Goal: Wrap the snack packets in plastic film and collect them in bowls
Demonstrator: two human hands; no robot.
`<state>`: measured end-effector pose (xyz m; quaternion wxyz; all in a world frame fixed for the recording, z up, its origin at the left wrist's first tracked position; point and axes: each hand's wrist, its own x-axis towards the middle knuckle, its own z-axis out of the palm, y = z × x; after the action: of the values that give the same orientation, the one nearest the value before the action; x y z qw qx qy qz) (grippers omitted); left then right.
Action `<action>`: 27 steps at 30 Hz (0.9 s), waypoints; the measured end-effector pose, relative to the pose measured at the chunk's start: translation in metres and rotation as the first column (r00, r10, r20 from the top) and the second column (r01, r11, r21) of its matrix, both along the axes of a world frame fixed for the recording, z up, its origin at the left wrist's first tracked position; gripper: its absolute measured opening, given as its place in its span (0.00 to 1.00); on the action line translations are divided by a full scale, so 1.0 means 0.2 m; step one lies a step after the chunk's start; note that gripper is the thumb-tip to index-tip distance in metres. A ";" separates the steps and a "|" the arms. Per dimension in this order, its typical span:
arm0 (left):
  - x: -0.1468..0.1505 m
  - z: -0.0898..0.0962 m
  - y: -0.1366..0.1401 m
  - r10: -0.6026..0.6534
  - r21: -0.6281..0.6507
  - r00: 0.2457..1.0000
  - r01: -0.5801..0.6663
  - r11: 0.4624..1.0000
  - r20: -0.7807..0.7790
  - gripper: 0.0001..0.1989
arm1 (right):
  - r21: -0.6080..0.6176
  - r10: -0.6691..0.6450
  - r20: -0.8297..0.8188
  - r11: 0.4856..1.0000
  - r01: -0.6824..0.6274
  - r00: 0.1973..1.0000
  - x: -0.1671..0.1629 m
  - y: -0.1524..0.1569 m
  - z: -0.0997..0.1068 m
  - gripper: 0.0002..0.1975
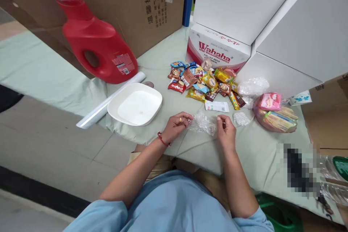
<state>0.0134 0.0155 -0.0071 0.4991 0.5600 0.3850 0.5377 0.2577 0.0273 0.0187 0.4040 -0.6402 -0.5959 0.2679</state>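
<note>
Between my hands a crumpled clear plastic bag (202,124) is spread just above or on the cloth. My left hand (176,126) pinches its left edge between thumb and fingers; a ring and a red bracelet show on that side. On the other side my right hand (226,130) is closed on the bag's right edge. Just beyond lies a white packet (216,106), and behind it a heap of wrapped snacks (203,79). A small crumpled piece of clear plastic (241,119) rests to the right of my right hand.
Left stand a white basin (136,107), a rolled clear sheet (95,110) and a big red jug (100,50). A Wahaba-style printed carton (217,49) is behind the snacks. At right are a filled snack bag (281,117) and more clear plastic (252,86).
</note>
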 end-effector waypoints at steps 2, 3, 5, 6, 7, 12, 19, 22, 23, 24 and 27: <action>0.00 0.01 -0.01 -0.034 0.024 0.999 0.035 0.999 -0.021 0.08 | -0.052 0.051 0.100 0.998 -0.046 0.994 -0.05 0.01 0.03 0.22; 0.00 0.01 -0.01 -0.049 0.034 0.998 0.050 0.998 -0.030 0.08 | -0.080 0.079 0.150 0.995 -0.068 0.985 -0.07 0.02 0.03 0.22; 0.00 0.02 -0.01 -0.076 0.047 0.997 0.077 0.996 -0.032 0.10 | -0.140 0.142 0.217 0.984 -0.113 0.966 -0.11 0.04 0.02 0.20; 0.00 0.02 -0.02 -0.084 0.049 0.996 0.084 0.995 -0.016 0.11 | -0.171 0.170 0.217 0.976 -0.134 0.961 -0.12 0.04 0.01 0.17; 0.00 0.02 -0.02 -0.086 0.047 0.996 0.086 0.995 0.009 0.12 | -0.194 0.192 0.195 0.969 -0.154 0.962 -0.12 0.04 0.00 0.15; 0.00 0.00 -0.02 0.072 -0.052 0.997 -0.070 0.996 0.026 0.23 | -0.133 0.146 -0.055 0.979 -0.153 0.988 -0.12 -0.03 -0.02 0.12; 0.02 -0.04 0.02 0.292 -0.098 0.955 -0.296 0.950 -0.049 0.15 | 0.161 0.225 0.008 0.961 -0.223 0.974 -0.13 -0.22 0.02 0.08; 0.02 -0.05 0.02 0.217 -0.100 0.973 -0.225 0.969 -0.080 0.21 | 0.287 0.237 0.119 0.921 -0.262 0.964 -0.12 -0.28 0.02 0.06; 0.01 -0.05 0.02 0.175 -0.095 0.981 -0.183 0.978 -0.087 0.19 | 0.313 0.235 0.152 0.910 -0.272 0.960 -0.11 -0.29 0.02 0.06; 0.00 -0.05 0.02 0.139 -0.089 0.987 -0.146 0.985 -0.077 0.17 | 0.330 0.236 0.180 0.900 -0.285 0.955 -0.10 -0.30 0.02 0.07; -0.01 -0.03 -0.01 0.137 -0.070 0.990 -0.134 0.989 0.040 0.15 | 0.337 0.269 0.240 0.878 -0.340 0.933 -0.06 -0.34 0.02 0.09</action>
<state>0.0105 0.0144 -0.0127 0.4884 0.5033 0.4288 0.5695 0.2457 -0.0399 0.0235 0.4135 -0.4717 -0.7644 0.1491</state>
